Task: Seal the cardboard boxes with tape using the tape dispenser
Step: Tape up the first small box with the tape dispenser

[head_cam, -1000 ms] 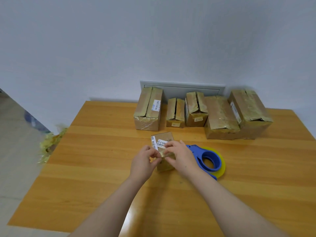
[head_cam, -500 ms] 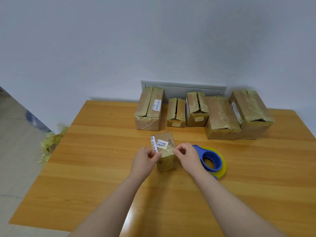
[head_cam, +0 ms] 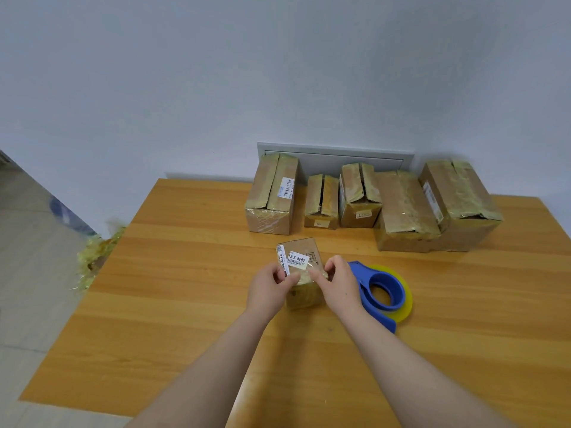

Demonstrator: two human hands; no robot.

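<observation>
A small cardboard box [head_cam: 301,257] with white barcode labels stands in the middle of the wooden table [head_cam: 185,288]. My left hand [head_cam: 268,288] holds its left near edge, fingers curled against the label side. My right hand [head_cam: 336,285] pinches the yellowish tape at the box's right near corner. The blue tape dispenser [head_cam: 381,291] with its yellow tape roll lies flat on the table just right of my right hand, untouched.
Several taped cardboard boxes line the back of the table by the wall: a tall one [head_cam: 272,196], two small ones [head_cam: 321,202] [head_cam: 360,196], and two large ones [head_cam: 404,214] [head_cam: 460,196]. Crumpled yellowish tape scraps [head_cam: 95,254] lie on the floor off the left edge.
My right hand slid from on top of the box to its right near corner, uncovering the label. My left hand stayed at the left edge. The dispenser has not moved.
</observation>
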